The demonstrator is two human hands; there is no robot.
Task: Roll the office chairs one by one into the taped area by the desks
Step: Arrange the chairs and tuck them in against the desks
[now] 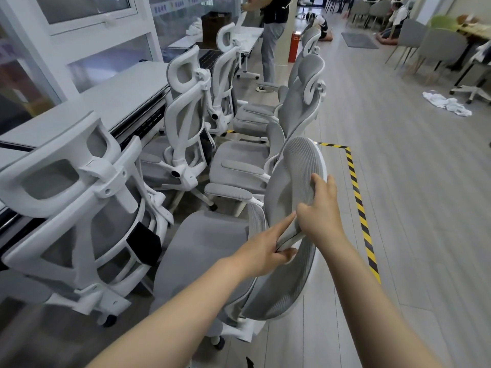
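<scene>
Grip: left hand (261, 249) and right hand (320, 208) both clasp the headrest (295, 187) of the near chair (212, 251) | Position: chair left of the striped floor tape (358, 200), inside it | Axis: seat faces left toward the worktop (106, 102); both hands equally near.

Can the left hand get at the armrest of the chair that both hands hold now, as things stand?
Probably yes. The left hand grips the headrest beside the right hand; the armrest lies ahead to the left, with nothing between.
</scene>
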